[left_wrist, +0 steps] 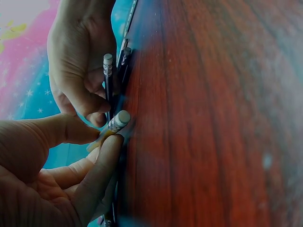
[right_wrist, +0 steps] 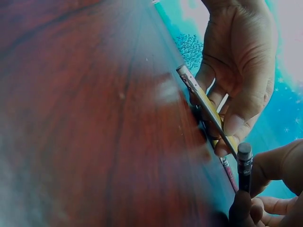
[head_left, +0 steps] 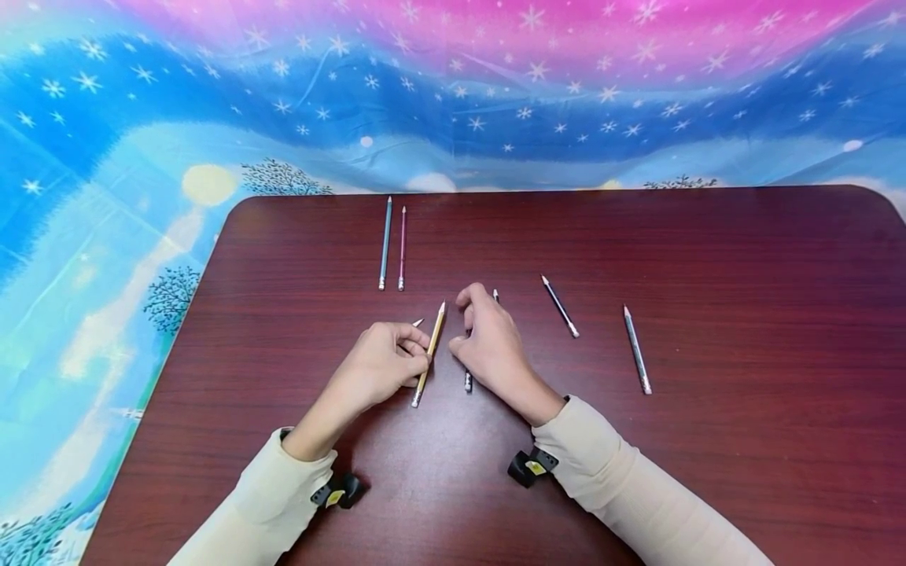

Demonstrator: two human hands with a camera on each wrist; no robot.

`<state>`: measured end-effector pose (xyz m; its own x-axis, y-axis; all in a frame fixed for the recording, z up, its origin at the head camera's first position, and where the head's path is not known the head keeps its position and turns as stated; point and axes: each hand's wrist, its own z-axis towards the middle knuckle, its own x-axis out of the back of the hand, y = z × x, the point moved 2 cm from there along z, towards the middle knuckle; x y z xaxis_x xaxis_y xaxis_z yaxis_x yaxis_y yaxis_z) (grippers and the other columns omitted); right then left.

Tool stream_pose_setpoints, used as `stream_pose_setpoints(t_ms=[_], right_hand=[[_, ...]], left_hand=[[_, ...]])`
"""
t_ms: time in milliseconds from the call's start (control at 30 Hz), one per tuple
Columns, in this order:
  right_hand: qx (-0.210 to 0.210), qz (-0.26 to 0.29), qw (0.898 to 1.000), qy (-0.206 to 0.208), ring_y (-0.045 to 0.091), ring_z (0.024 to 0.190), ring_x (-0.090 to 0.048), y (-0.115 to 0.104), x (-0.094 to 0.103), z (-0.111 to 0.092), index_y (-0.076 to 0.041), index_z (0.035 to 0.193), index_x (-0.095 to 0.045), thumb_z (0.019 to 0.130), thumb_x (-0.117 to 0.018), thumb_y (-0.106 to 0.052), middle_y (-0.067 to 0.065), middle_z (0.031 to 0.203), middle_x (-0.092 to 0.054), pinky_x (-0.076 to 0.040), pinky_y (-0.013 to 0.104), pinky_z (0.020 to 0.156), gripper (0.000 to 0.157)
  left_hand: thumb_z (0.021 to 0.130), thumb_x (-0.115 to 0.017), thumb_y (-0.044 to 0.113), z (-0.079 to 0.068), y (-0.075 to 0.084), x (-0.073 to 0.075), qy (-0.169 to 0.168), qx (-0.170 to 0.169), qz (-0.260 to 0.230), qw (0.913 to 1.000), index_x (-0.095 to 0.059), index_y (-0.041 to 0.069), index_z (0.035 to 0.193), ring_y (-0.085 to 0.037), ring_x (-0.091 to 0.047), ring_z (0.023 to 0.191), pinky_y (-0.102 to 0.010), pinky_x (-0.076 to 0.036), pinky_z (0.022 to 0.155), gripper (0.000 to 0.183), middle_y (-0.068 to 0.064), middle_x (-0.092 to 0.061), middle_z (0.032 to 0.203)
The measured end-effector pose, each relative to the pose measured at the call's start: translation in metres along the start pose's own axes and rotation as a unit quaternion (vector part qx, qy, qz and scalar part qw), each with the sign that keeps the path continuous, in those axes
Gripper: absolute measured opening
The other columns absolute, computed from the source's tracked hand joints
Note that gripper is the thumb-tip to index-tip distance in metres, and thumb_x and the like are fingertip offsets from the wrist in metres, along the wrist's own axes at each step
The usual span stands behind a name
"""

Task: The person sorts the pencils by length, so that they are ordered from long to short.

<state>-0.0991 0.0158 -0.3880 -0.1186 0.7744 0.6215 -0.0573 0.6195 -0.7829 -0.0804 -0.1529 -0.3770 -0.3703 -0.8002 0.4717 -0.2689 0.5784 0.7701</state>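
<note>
My left hand (head_left: 385,365) pinches a yellow pencil (head_left: 438,324) between thumb and fingers, its sharpened tip pointing away and its eraser toward me. The left wrist view shows the pencil's white eraser (left_wrist: 122,118) close up. To the right, my right hand (head_left: 491,342) pinches a dark pencil (head_left: 468,383); the hand covers its middle. Its eraser end (right_wrist: 245,153) stands out above the fingers in the right wrist view. Behind the left hand, the tip of another pencil (head_left: 418,322) pokes out, the rest mostly hidden.
A blue pencil (head_left: 385,244) and a pink pencil (head_left: 403,250) lie side by side toward the table's far edge. A dark pencil (head_left: 560,306) and a silvery pencil (head_left: 637,350) lie to the right on the brown table (head_left: 764,314). A snowflake-patterned cloth (head_left: 495,102) hangs behind.
</note>
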Motion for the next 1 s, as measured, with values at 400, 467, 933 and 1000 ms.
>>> stream_pose_setpoints(t_ms=[400, 467, 933, 1000], right_hand=[[0.01, 0.035, 0.999, 0.017, 0.031, 0.093, -0.058, 0.0031, 0.0009, -0.0015, -0.003, 0.115, -0.059, 0.069, -0.071, 0.006, 0.013, 0.102, -0.058, -0.049, 0.043, 0.084, 0.049], [0.011, 0.039, 0.999, 0.019, 0.032, 0.096, -0.058, 0.0034, 0.0009, -0.0013, -0.002, 0.114, -0.058, 0.068, -0.07, 0.006, 0.014, 0.104, -0.058, -0.049, 0.043, 0.086, 0.048], [0.021, 0.063, 0.997, 0.045, 0.029, 0.09, -0.062, 0.0058, 0.0034, -0.001, -0.001, 0.115, -0.057, 0.068, -0.07, 0.009, 0.015, 0.11, -0.06, -0.049, 0.035, 0.082, 0.05], [0.023, 0.069, 0.996, 0.047, 0.03, 0.093, -0.063, 0.0059, 0.0035, -0.001, 0.0, 0.115, -0.058, 0.068, -0.07, 0.009, 0.016, 0.111, -0.06, -0.05, 0.036, 0.085, 0.05]], left_hand=[[0.086, -0.063, 0.0, 0.0008, 0.0, -0.0009, -0.006, -0.006, 0.002, 1.0, -0.074, 0.0, 0.104, -0.006, -0.064, 0.063, -0.02, -0.053, 0.057, 0.021, -0.004, -0.068, 0.083], [0.087, -0.064, 0.0, 0.0006, 0.0004, -0.0012, -0.006, -0.003, 0.0, 1.0, -0.074, 0.0, 0.104, -0.006, -0.064, 0.063, -0.02, -0.054, 0.058, 0.02, -0.004, -0.068, 0.083], [0.084, -0.061, -0.001, 0.0006, 0.0006, -0.0025, -0.001, -0.009, 0.002, 1.0, -0.074, 0.001, 0.102, -0.006, -0.062, 0.063, -0.019, -0.051, 0.056, 0.022, -0.003, -0.067, 0.081], [0.084, -0.061, -0.001, 0.0006, 0.0007, -0.0027, -0.002, -0.01, 0.001, 1.0, -0.074, 0.001, 0.102, -0.006, -0.062, 0.063, -0.019, -0.052, 0.057, 0.022, -0.003, -0.067, 0.081]])
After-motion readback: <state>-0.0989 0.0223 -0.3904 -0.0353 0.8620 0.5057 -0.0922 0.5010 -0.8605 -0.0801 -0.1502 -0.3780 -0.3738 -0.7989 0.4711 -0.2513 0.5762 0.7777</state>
